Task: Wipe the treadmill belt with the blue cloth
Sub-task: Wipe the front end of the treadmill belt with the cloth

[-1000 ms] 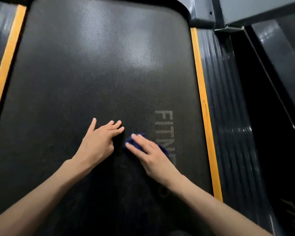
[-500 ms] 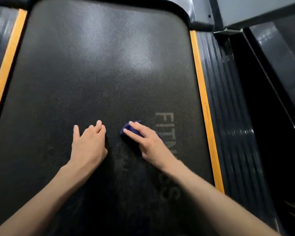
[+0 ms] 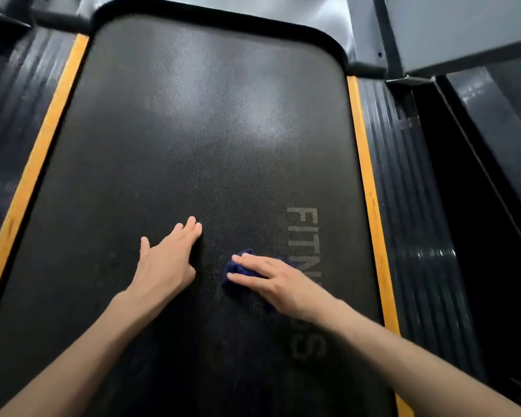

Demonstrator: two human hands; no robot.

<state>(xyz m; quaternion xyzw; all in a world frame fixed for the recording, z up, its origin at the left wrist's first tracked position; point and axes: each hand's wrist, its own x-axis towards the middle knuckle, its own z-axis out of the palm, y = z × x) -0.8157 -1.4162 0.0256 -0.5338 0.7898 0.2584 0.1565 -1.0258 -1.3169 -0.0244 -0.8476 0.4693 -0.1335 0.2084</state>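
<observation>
The black textured treadmill belt (image 3: pixel 211 139) fills most of the view, with grey lettering printed along its right side. A small crumpled blue cloth (image 3: pixel 236 270) lies on the belt near the middle. My right hand (image 3: pixel 278 282) lies flat on top of the cloth with straight fingers and presses it to the belt; most of the cloth is hidden under the palm. My left hand (image 3: pixel 166 260) rests flat on the bare belt just left of the cloth, fingers straight and together, holding nothing.
Orange strips (image 3: pixel 370 188) run along both sides of the belt, with ribbed dark side rails (image 3: pixel 409 206) beyond them. A grey motor cover (image 3: pixel 328 13) and a frame upright (image 3: pixel 388 37) stand at the far end. A dark gap lies to the right.
My right hand slid the cloth a little leftward across the belt and then back to the right. My left hand shifted left and returned, now stretched flatter. The head camera tilted up slightly.
</observation>
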